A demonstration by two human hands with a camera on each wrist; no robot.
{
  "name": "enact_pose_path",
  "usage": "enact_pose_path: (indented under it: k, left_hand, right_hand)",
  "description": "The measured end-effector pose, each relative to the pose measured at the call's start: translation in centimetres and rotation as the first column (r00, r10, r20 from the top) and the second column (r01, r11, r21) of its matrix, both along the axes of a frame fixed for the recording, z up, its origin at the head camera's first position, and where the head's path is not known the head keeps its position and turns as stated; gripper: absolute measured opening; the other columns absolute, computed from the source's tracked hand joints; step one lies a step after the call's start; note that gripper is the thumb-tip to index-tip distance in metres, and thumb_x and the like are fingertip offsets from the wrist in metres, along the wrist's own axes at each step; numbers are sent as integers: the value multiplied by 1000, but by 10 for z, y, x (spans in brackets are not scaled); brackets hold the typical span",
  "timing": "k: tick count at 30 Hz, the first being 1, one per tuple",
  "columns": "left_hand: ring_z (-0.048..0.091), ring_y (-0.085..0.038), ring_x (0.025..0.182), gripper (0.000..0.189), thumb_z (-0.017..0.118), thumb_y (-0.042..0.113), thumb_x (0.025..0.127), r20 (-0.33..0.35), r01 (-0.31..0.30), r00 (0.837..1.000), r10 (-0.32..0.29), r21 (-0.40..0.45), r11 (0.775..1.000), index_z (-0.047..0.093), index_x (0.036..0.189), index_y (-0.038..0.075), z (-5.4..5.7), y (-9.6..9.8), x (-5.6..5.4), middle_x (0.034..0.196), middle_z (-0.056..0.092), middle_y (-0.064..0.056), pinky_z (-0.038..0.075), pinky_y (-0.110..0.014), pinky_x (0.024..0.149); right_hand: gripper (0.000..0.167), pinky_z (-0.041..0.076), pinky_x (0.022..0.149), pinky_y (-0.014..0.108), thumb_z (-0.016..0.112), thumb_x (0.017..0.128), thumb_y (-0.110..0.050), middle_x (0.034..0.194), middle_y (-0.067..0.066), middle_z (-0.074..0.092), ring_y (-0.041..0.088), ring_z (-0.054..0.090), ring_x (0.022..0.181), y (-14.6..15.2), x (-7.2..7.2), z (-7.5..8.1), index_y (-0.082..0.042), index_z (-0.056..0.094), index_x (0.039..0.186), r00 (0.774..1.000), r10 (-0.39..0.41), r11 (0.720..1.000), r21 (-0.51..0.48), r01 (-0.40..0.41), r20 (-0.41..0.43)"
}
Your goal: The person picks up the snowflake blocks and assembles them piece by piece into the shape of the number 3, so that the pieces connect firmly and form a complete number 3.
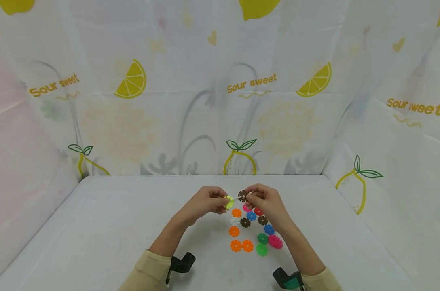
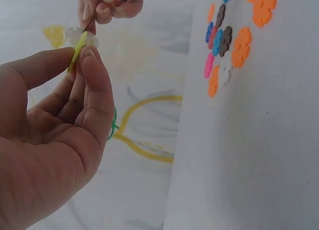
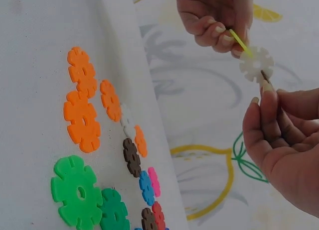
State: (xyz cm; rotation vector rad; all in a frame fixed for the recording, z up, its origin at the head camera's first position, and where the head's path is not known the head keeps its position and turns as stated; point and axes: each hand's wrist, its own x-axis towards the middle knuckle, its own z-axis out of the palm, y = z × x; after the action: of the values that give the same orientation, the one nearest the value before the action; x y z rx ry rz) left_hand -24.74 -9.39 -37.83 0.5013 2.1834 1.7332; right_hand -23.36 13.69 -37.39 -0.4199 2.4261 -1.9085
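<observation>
My left hand [image 1: 210, 201] pinches a yellow notched plastic disc [image 1: 229, 202] between thumb and fingers. A brown notched disc [image 1: 243, 196] is pinched by my right hand [image 1: 265, 202]. Between them, a white notched disc [image 3: 256, 64] joins the two, with the yellow disc slotted into one side and the brown one at the other. This small chain is held up above the table, beyond the loose discs. In the left wrist view the white disc is partly hidden behind the yellow disc [image 2: 77, 52] and the fingers.
On the white table [image 1: 132, 226] lie several more flower-shaped discs, among them orange [image 1: 234, 231], white [image 1: 234, 221], blue [image 1: 269, 229], pink [image 1: 275, 241] and green [image 1: 261, 249] ones. A lemon-print curtain [image 1: 191, 121] stands behind the table and at both sides.
</observation>
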Motion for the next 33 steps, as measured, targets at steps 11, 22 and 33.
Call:
enact_pose_path:
  k: [11,22,33]
  left_hand:
    - [68,-25,90,23,65,30,95,-41,-9,999,6,-72,997,72,102,9,1,-2,1,95,69,-4,58,-32,84]
    - [58,-17,82,25,66,35,94,-101,-28,995,16,-119,992,75,99,13,1,2,4,91,69,0,50,-42,81]
    - [55,-16,84,22,65,31,95,-107,-44,994,33,-109,993,76,99,13,2,3,4,94,70,-1,46,-36,78]
  right_hand:
    - [24,60,78,39,61,96,-10,83,14,68,28,68,76,3,-1,0,7,63,112,998,68,997,-28,-68,-13]
    - [24,59,74,29,62,96,-9,84,18,70,20,69,73,-3,1,-4,10,63,111,991,136,989,-51,-136,-3]
    - [24,59,74,29,63,96,-10,83,12,72,17,70,72,-9,3,-6,8,64,112,989,150,987,-62,-150,0]
